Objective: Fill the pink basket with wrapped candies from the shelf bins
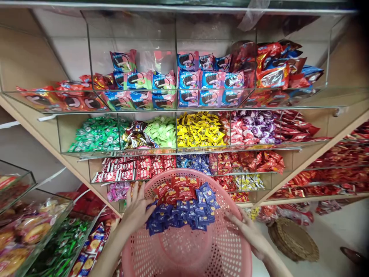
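Head view: shelf unit [23,54] ahead, pink basket [187,250] before you. Hands apart, left hand [137,207] and right hand [249,232] at opposite rims; cannot tell whether either grips. Uneven support could tip the basket, sliding blue packets [180,215] and red packets [178,191] out.

Appears bright and evenly lit across the middle, with soft shadows. Glints off glossy wrappers [272,79] and clear shelf panels [207,29] in the upper half. Darkens to black at upper right. Stretches outward at the sides; softens over the pink basket [187,254] at bottom.
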Demonstrator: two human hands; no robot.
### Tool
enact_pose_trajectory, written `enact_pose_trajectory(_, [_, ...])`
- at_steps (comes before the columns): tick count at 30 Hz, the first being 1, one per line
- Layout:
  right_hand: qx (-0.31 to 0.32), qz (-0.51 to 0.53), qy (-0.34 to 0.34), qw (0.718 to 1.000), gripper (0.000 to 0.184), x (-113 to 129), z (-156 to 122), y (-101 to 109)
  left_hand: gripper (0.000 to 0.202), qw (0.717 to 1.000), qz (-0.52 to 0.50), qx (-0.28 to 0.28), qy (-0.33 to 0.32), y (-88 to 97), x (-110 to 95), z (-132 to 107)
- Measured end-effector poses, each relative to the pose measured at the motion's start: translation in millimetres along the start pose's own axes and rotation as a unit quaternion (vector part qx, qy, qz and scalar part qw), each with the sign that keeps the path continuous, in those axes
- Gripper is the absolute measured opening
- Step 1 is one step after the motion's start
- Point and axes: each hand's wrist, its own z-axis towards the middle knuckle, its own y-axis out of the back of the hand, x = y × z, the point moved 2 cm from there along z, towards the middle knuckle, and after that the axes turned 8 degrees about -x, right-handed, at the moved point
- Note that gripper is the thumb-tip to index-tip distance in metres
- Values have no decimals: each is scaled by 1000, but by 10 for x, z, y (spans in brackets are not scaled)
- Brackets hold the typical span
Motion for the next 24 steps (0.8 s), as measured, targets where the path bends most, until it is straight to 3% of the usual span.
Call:
enact_pose_trajectory(4, [-11,20,-8,1000,47,0,-8,-17,32,997,-72,18,30,-11,118,-26])
enact_pose_trajectory(7, [-22,26,-8,999,42,-47,43,-4,55,977,-197,21,78,-81,265,-52])
enact_pose_trajectory(11, [-24,52,-26,998,44,-93,64,1,71,907,-354,-4,226,-177,408,-96])
enact_pose_trajectory(15, [-25,67,-26,997,53,-85,18,-1,71,844,-454,-17,285,-155,386,-147])
enact_pose_trajectory(24, [-75,46,-3,996,54,-188,-41,19,63,831,-478,-29,284,-128,329,-262])
